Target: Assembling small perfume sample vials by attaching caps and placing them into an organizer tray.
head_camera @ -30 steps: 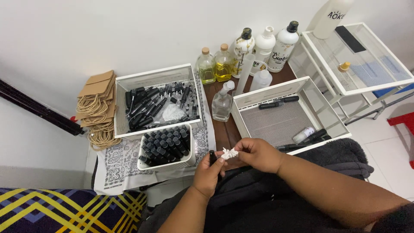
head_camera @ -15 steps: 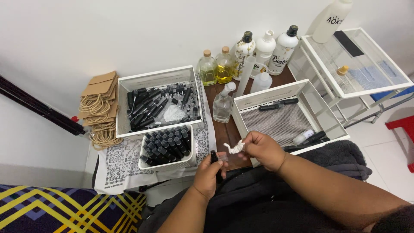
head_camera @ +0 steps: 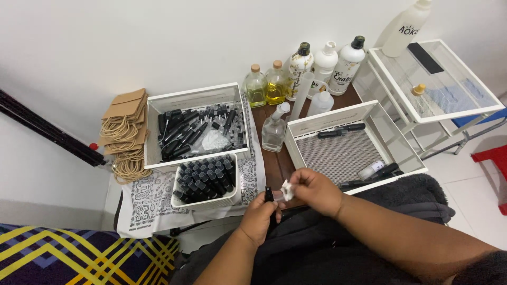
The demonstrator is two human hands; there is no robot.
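The left hand (head_camera: 260,215) has its grip clenched around a small black-capped vial (head_camera: 269,196), held upright above the person's lap, just near of the dark worktop (head_camera: 275,164). The right hand (head_camera: 316,191) pinches a small white piece (head_camera: 288,189) against the vial's top. A white tub of black-capped vials (head_camera: 207,182) sits just left, a mesh-bottomed white tray (head_camera: 346,150) beyond.

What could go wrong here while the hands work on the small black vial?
The left hand holds the vial over the lap, past the table edge; if it slips, it may fall into the dark cloth and be hard to find. The right hand pinches a small white piece, easy to drop. An elbow might knock the full tub.
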